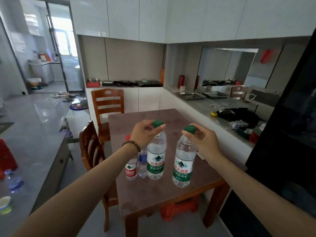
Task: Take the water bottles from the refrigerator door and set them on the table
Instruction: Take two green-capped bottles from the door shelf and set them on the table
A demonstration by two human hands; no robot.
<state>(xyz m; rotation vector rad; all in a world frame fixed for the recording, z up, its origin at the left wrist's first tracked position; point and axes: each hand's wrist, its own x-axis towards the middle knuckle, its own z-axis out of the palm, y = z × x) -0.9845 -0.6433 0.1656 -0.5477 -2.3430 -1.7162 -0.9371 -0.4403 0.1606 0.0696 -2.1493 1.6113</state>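
Note:
Two large green-labelled water bottles stand upright on the brown table (171,199). My left hand (145,134) pinches the green cap of the left large bottle (156,161). The green cap of the right large bottle (183,168) is pinched by my right hand (201,139). Left of them stand a small blue-labelled bottle (142,163) and a small red-labelled bottle (131,170), partly hidden behind my left wrist. The dark refrigerator (290,134) is at the right edge.
Two wooden chairs (107,106) stand at the table's left and far sides. A red stool (179,209) sits under the table. A cluttered grey counter (222,106) runs along the right. A grey cabinet top (34,137) with a plastic bottle is on the left.

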